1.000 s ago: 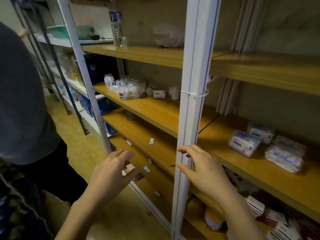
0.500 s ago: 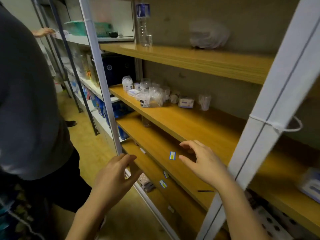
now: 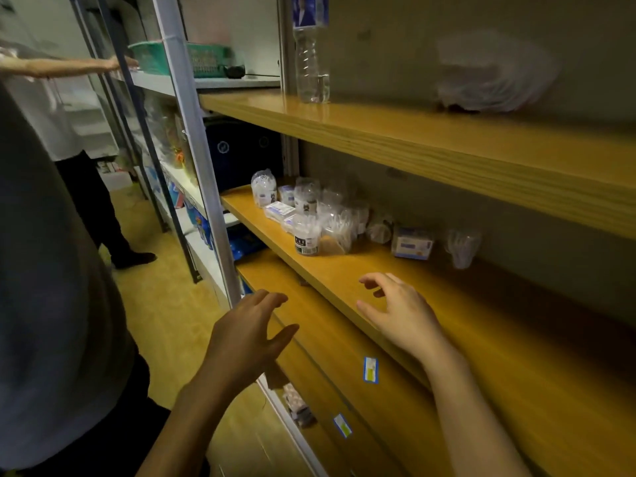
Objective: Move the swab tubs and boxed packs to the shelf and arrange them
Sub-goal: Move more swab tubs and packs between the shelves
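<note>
The left hand (image 3: 247,335) and right hand (image 3: 399,311), both open and empty, now reach further along the shelf (image 3: 481,304), bringing the swab tubs (image 3: 306,232) and a boxed pack (image 3: 413,242) just ahead of the right hand, likely for arranging.

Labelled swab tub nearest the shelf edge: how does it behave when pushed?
The swab tub looks like clear plastic packed with swabs, so probably light. Upright and taller than wide: a high push may tip it. The glossy shelf suggests it slides easily.
</note>
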Action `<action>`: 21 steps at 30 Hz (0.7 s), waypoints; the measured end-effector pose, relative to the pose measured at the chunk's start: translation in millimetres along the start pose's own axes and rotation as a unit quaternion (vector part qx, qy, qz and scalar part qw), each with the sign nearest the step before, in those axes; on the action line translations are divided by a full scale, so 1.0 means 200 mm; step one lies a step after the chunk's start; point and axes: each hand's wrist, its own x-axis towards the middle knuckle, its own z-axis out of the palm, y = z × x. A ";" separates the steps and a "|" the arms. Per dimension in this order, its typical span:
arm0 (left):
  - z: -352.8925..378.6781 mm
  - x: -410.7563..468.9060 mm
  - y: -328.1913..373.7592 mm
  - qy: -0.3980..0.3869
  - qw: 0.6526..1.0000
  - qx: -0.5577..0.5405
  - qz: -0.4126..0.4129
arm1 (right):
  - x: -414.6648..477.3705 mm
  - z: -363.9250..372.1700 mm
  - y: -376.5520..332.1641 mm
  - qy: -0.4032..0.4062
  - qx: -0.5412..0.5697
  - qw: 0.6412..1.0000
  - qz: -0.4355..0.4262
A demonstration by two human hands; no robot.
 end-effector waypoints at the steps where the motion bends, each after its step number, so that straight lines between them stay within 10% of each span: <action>1: 0.01 0.03 -0.03 0.002 1.000 -0.004 -0.004 | 0.05 0.02 -0.01 -0.002 -0.003 1.000 0.001; 21: 0.17 0.73 -0.51 -0.024 0.988 -0.120 0.089 | 0.88 0.26 -0.14 0.107 -0.044 0.987 0.108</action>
